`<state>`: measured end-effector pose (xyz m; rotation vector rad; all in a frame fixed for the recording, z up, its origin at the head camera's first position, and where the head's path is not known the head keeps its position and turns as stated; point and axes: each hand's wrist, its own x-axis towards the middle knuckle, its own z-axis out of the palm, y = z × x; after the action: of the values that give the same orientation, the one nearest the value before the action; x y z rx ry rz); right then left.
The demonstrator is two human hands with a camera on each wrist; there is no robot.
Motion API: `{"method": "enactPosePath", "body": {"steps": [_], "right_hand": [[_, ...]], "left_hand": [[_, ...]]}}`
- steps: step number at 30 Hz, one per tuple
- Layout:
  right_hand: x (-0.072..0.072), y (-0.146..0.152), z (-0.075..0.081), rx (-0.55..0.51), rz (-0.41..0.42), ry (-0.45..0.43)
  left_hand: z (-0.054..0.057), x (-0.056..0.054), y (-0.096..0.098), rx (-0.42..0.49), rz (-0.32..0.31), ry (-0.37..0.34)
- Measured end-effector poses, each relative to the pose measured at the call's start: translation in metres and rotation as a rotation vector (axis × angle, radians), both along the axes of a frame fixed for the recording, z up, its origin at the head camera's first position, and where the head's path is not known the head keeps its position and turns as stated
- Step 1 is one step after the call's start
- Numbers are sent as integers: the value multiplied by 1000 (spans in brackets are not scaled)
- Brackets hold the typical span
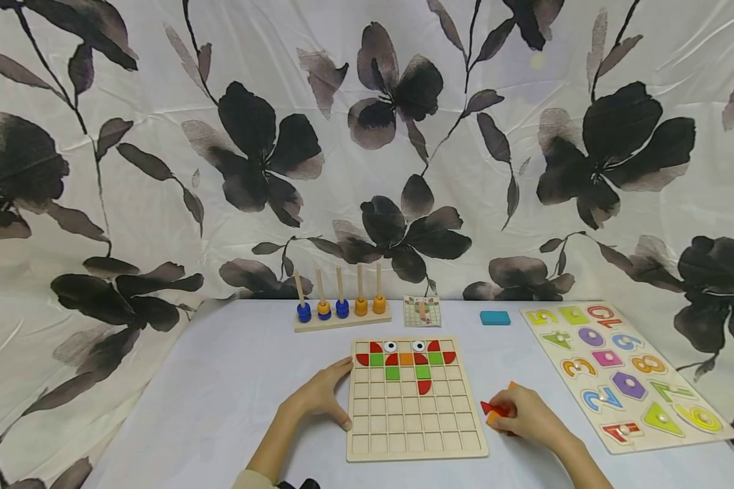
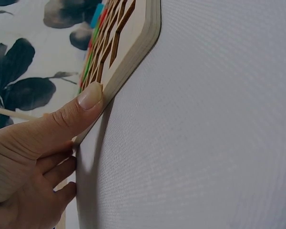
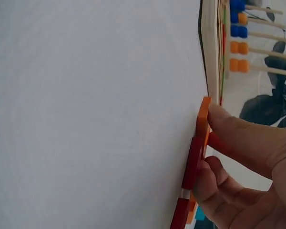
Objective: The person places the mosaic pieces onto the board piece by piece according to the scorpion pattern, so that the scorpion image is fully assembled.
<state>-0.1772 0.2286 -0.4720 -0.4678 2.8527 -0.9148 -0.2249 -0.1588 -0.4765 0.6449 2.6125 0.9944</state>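
A wooden grid board [image 1: 417, 445] lies in the middle of the table, with red, green and orange pieces and two eye pieces in its upper rows. Along its left edge rests my left hand [image 1: 321, 394], thumb and fingers spread apart; the left wrist view shows the thumb [image 2: 88, 98] against the rim. Right of the board, my right hand [image 1: 526, 414] is among several loose red and orange pieces, its fingers curled. Its thumb and fingers pinch an orange piece [image 3: 203, 117], while a red piece [image 3: 191, 162] lies by the fingertips. The hand partly hides the pieces.
A peg stand [image 1: 342, 326] with blue and orange beads is at the back, beside a small pattern card [image 1: 422, 311]. A teal block [image 1: 495, 318] lies right of the card. A number and shape puzzle board [image 1: 626, 370] fills the right side. A patterned cloth hangs behind.
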Motion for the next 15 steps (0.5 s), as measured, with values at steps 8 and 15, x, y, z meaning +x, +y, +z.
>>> {"method": "enactPosePath", "body": {"steps": [8,15], "right_hand": [[-13,-11,-1,78,-55,80],[-30,-15,4,81,-55,57]], "left_hand": [[-3,0,-1,2,-2,13],[-3,-1,0,-7,3,6]]}}
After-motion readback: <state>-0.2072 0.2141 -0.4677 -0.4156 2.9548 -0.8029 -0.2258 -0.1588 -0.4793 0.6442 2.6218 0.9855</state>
